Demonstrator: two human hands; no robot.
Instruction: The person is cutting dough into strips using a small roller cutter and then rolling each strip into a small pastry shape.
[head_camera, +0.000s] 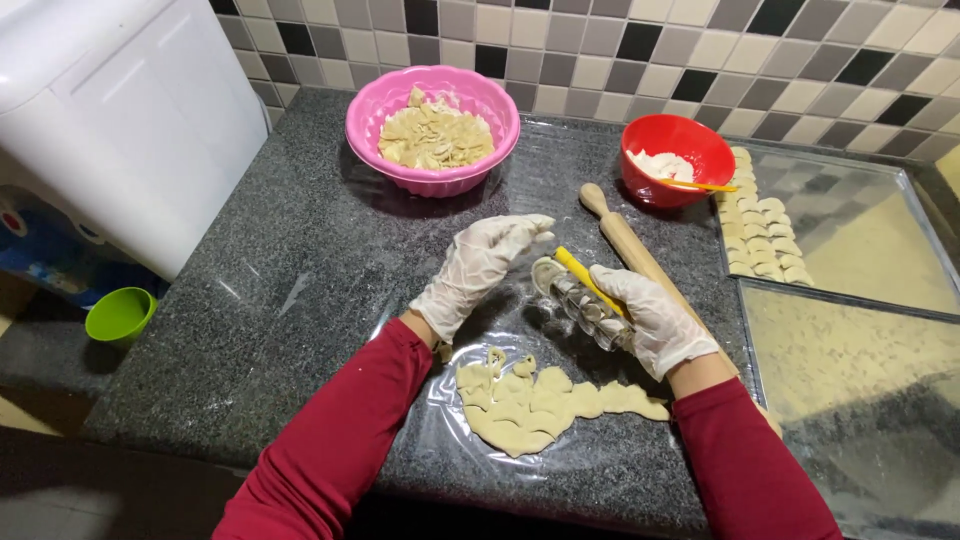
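Note:
Both my hands wear thin white gloves over red sleeves. My right hand grips a clear round cutter glass tilted on its side, with a yellow tool lying along it. A round dough disc sits at the glass's mouth. My left hand hovers beside it, fingers spread toward the disc and holding nothing. Below both hands lies a rolled dough sheet with several round holes cut out, on plastic film.
A wooden rolling pin lies behind my right hand. A pink bowl of dough scraps and a red bowl of filling stand at the back. Metal trays at right hold shaped dumplings. A green cup sits at left.

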